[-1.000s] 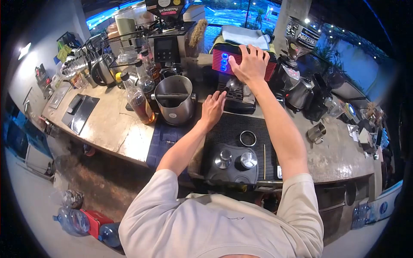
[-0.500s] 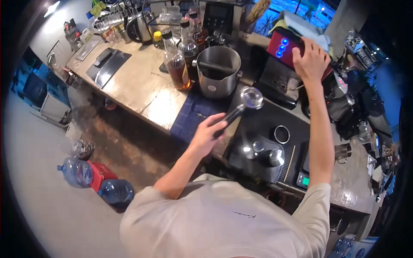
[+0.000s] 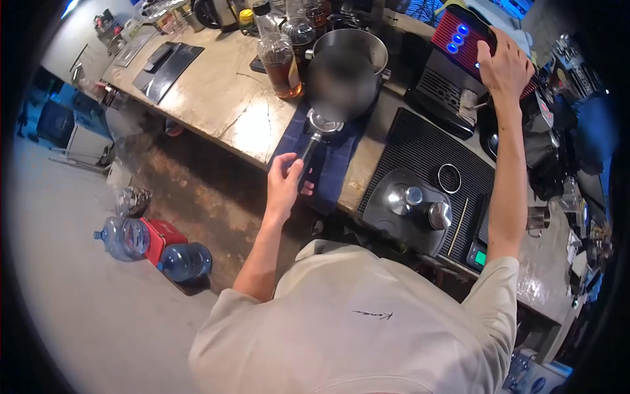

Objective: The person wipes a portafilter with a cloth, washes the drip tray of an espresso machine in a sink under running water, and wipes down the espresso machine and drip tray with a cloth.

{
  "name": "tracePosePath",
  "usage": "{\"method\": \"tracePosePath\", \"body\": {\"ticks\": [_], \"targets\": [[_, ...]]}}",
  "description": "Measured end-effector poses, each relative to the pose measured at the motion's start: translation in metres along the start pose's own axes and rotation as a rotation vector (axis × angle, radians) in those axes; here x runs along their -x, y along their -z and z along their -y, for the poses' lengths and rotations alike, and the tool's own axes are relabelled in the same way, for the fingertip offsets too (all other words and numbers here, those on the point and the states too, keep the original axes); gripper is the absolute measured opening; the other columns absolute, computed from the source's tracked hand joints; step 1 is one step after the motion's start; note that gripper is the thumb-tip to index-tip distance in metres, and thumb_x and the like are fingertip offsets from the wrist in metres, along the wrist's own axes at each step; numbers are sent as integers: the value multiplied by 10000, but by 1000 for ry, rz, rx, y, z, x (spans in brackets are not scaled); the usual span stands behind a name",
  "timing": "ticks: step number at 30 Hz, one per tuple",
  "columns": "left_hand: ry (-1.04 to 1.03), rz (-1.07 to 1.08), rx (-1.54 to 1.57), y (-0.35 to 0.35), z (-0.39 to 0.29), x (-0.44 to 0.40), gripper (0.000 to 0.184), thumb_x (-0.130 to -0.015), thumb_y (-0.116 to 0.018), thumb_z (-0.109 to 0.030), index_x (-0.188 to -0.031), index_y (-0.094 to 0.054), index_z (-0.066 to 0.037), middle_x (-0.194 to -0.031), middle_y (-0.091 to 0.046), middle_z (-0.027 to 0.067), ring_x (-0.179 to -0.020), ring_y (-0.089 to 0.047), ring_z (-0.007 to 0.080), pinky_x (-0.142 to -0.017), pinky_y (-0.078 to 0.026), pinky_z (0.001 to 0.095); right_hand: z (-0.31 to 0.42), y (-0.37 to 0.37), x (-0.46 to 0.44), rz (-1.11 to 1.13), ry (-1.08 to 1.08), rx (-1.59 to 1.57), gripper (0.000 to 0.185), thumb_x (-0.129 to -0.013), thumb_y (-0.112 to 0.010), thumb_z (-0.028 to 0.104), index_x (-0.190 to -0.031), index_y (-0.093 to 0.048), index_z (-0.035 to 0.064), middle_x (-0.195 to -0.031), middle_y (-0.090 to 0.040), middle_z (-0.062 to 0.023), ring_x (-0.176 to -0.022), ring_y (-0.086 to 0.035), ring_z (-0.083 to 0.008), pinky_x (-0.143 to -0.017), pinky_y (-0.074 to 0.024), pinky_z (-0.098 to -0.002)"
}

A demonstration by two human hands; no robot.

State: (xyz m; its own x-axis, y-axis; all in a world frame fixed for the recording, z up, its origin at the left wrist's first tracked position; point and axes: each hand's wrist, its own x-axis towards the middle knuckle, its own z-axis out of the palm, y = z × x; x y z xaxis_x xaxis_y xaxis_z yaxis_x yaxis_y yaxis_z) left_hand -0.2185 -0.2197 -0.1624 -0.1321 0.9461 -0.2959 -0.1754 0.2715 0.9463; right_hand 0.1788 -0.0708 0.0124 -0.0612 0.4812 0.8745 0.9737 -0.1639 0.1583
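Observation:
My left hand (image 3: 283, 187) is closed around the black handle of a portafilter (image 3: 325, 121). Its metal basket hangs over a dark blue cloth (image 3: 338, 157), just in front of a steel knock box (image 3: 377, 49). A blurred patch covers most of the knock box's front. At the upper right, my right hand (image 3: 508, 69) lies with fingers apart on the red espresso machine (image 3: 453, 52), whose round buttons glow blue. On the black ribbed mat (image 3: 400, 141) are a metal ring (image 3: 449, 178), a steel tamper (image 3: 412, 196), a small steel cup (image 3: 440, 215) and a thin wooden stick (image 3: 457, 226).
Syrup bottles (image 3: 280, 65) stand left of the knock box. A scale (image 3: 478, 255) with a green display sits at the mat's right edge. Further right is a steel pitcher (image 3: 538, 218). Blue water jugs (image 3: 186, 261) are on the floor at left.
My left hand has brought the portafilter left and toward me, from beside the mat to over the blue cloth. My right hand stays on the espresso machine. The view has shifted somewhat.

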Motion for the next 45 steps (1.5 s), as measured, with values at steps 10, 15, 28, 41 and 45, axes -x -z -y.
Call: {"method": "tracePosePath", "body": {"ticks": [10,15,28,41,45], "targets": [[-457,-51,-1104,-1,-5,-10,289,-850,-661,-255,-970,-605,2,-755,-613,123,-637,-594,272,-601,-490,352,-33,0,-8,343,-100,-53,406,-789,-571,211,-1181,-614,115,-1175,-639,-73,-1082,-571,-271,-967,-379,-367],[-829,-176,-1289,-9,3,-17,319,-865,-648,-312,-928,-637,1,-826,-621,126,-702,-598,285,-655,-482,370,-47,8,3,352,-108,-192,421,-740,-597,122,-1154,-621,51,-1174,-634,-126,-1106,-559,-294,-1015,-351,-373],[-556,-182,-1308,-18,-8,-10,389,-835,-661,-394,-992,-664,-38,-900,-643,108,-788,-609,314,-707,-491,383,-23,33,40,-207,65,-535,361,-754,-593,114,-1092,-622,-9,-1063,-647,-140,-1022,-579,-319,-899,-443,-395],[-506,-257,-659,18,-37,-20,204,-882,-629,-178,-1002,-666,-17,-663,-578,52,-572,-488,147,-563,-422,257,-52,-2,155,549,-359,-564,207,-818,-607,112,-966,-697,-1,-883,-698,-98,-699,-621,-224,-673,-494,-309],[-528,-186,-621,20,-40,-13,162,-876,-642,-119,-995,-664,-12,-665,-562,35,-571,-475,115,-552,-407,232,-60,-14,164,614,-367,-517,238,-794,-604,122,-972,-700,-3,-899,-692,-139,-727,-639,-313,-702,-507,-379]]}}
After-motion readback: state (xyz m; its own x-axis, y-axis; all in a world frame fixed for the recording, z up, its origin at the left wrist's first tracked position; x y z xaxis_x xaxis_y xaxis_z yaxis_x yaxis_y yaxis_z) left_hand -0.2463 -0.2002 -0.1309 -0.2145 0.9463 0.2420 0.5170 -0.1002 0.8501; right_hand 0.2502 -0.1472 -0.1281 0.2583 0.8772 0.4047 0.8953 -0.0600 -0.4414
